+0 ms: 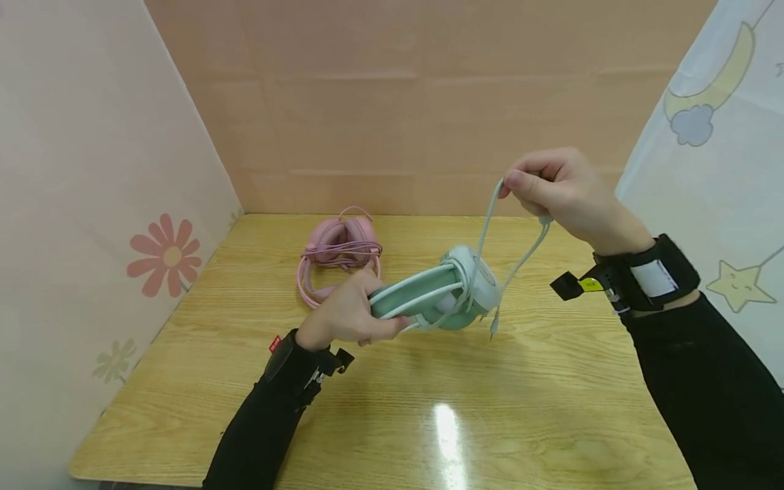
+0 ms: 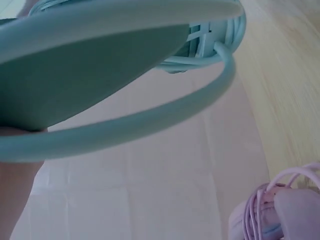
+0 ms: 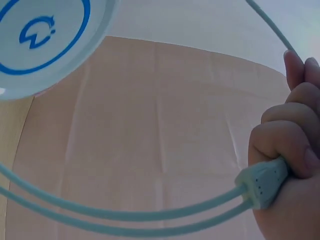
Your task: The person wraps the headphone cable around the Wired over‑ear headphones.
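Observation:
Mint-green headphones (image 1: 488,280) are held above the table, their cable wound several times around the ear cups. My left hand (image 1: 349,309) grips the headband, which fills much of the left wrist view. Up and to the right, my right hand (image 1: 560,194) pinches a stretch of the green cable (image 1: 488,218) between thumb and fingertips. Its curled fingers also hold the cable's splitter (image 3: 262,184), where two thin strands leave the palm. A plug end (image 1: 493,327) dangles beside the ear cups. In the right wrist view, one cup shows a blue ring and logo.
Pink headphones (image 1: 333,241) with their cable wrapped around the cups lie on the wooden table (image 1: 551,408), behind my left hand. A tan backdrop (image 1: 398,102) stands at the back. Printed white sheets flank both sides.

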Demonstrator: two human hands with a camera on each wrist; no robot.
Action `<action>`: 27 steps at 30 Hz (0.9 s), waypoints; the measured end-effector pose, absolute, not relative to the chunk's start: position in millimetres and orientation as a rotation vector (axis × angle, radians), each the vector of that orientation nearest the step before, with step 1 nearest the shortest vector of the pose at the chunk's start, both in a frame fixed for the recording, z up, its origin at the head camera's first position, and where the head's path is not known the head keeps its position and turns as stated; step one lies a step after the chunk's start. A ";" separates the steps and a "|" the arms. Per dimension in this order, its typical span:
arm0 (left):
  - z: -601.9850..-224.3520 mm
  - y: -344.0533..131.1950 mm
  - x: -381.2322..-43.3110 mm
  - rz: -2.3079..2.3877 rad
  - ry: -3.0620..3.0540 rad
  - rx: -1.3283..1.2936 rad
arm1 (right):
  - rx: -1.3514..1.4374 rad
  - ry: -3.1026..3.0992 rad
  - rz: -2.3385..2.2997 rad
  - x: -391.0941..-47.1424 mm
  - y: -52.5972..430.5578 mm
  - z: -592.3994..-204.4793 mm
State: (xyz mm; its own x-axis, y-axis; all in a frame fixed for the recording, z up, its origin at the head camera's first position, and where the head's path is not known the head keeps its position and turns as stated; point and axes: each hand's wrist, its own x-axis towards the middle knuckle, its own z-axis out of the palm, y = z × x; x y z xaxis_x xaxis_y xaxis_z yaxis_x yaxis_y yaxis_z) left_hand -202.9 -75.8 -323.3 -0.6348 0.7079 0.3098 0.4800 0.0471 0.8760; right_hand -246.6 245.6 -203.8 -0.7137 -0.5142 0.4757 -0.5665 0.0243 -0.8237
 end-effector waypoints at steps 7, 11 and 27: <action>-315.3 -74.9 -197.4 1.594 2.090 1.362 | 1.044 -2.346 1.518 -250.3 244.5 -201.7; -311.2 -71.8 -195.7 1.606 2.040 1.366 | 1.019 -2.380 1.424 -254.1 242.9 -202.6; -304.2 -75.8 -189.4 1.784 1.784 1.368 | 1.167 -2.480 1.411 -277.4 238.8 -233.9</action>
